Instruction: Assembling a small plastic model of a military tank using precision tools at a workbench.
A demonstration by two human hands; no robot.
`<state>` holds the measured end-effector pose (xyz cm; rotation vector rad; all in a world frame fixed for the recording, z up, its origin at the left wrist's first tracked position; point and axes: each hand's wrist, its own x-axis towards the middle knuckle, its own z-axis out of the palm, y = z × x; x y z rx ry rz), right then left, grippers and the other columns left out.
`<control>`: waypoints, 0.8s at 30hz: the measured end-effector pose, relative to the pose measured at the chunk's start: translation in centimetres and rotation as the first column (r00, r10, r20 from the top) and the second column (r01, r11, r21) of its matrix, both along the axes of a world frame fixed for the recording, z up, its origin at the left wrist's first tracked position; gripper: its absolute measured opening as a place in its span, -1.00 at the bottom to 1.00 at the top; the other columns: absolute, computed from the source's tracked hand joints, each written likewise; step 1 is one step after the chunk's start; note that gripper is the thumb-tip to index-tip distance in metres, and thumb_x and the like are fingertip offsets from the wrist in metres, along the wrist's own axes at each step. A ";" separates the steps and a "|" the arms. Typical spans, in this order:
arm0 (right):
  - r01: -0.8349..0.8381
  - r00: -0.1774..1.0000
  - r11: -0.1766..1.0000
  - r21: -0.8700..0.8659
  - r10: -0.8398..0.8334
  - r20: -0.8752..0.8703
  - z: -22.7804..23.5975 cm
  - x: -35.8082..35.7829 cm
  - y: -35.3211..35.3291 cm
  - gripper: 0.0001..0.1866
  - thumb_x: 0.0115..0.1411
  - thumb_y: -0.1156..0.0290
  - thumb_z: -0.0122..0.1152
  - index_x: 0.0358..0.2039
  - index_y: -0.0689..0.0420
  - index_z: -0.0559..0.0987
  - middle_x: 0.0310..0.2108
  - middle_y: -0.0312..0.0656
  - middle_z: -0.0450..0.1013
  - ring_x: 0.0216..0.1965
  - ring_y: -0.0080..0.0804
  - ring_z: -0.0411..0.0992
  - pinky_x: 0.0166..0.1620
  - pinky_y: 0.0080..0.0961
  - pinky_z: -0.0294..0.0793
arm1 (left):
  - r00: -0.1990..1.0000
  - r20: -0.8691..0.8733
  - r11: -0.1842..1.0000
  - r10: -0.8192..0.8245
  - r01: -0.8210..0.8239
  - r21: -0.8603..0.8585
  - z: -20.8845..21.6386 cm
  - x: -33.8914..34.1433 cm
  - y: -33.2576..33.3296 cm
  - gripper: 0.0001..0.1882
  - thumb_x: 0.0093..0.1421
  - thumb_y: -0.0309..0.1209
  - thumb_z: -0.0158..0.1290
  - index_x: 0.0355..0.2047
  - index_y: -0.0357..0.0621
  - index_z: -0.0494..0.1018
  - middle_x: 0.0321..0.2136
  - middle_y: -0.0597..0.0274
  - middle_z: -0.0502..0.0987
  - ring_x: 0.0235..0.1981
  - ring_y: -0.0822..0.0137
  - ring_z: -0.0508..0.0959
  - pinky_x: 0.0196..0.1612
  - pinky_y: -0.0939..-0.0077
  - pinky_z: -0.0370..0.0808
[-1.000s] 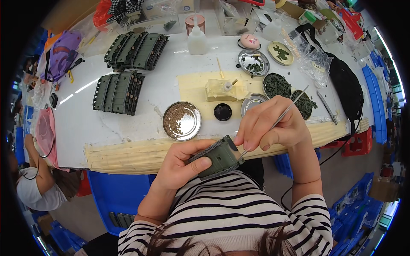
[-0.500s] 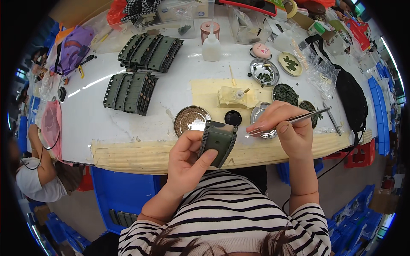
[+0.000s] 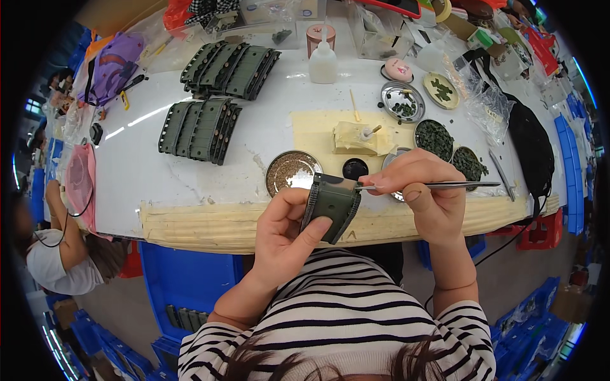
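My left hand point(image 3: 279, 238) grips a dark green, slightly curved plastic piece point(image 3: 335, 208) with ridged sides, thumb on its face. Pinched in my right hand point(image 3: 429, 203) are metal tweezers point(image 3: 467, 185), held almost level. Their tips meet the piece's upper right corner; anything between them is too small to make out. Just beyond the piece are a round dish of brown granules point(image 3: 284, 171) and a small round black pot point(image 3: 355, 168). Part of a metal dish point(image 3: 389, 162) shows behind my right hand. Dishes of small dark green bits point(image 3: 434, 140) stand farther right.
Stacks of similar green pieces point(image 3: 229, 71) lie at the left. A white squeeze bottle point(image 3: 323, 65) stands at the back, and a tape-wrapped block point(image 3: 356, 140) in the middle. A second pair of tweezers point(image 3: 502, 176) lies right. Another person point(image 3: 60, 257) sits far left.
The tweezers have swung from slanted to nearly level, and their tips have come left onto the green piece's corner. The whole view has shifted slightly.
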<state>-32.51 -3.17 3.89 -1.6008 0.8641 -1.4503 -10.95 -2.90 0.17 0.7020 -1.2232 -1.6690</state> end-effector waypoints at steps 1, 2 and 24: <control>0.000 1.000 1.000 -0.004 -0.001 -0.011 0.0 -0.1 0.0 -0.88 0.10 0.47 0.23 -0.36 0.23 0.63 -0.36 -0.17 0.58 -0.32 -0.40 0.48 -0.23 -0.52 0.45 | 1.000 0.004 1.000 0.003 -0.003 -0.001 0.0 0.0 0.0 -0.73 0.23 -0.47 0.03 -0.11 -0.27 0.25 -0.25 0.03 0.54 -0.23 0.30 0.58 -0.11 0.36 0.56; 0.001 1.000 1.000 -0.009 -0.001 -0.023 0.1 -0.1 0.0 -0.88 0.09 0.47 0.24 -0.36 0.23 0.63 -0.36 -0.17 0.58 -0.32 -0.39 0.49 -0.23 -0.52 0.45 | 1.000 0.007 1.000 0.005 -0.005 -0.001 0.0 0.0 0.0 -0.73 0.23 -0.47 0.03 -0.12 -0.27 0.25 -0.25 0.03 0.54 -0.23 0.30 0.58 -0.11 0.36 0.56; 0.031 0.993 0.999 -0.016 -0.033 -0.111 0.9 0.3 -0.1 -0.91 0.02 0.56 0.25 -0.41 0.21 0.63 -0.41 -0.20 0.58 -0.37 -0.37 0.50 -0.27 -0.51 0.45 | 1.000 0.017 0.998 0.025 -0.024 -0.060 -1.1 0.1 0.2 -0.70 0.22 -0.46 0.05 -0.10 -0.25 0.24 -0.19 0.03 0.51 -0.20 0.27 0.57 -0.09 0.30 0.55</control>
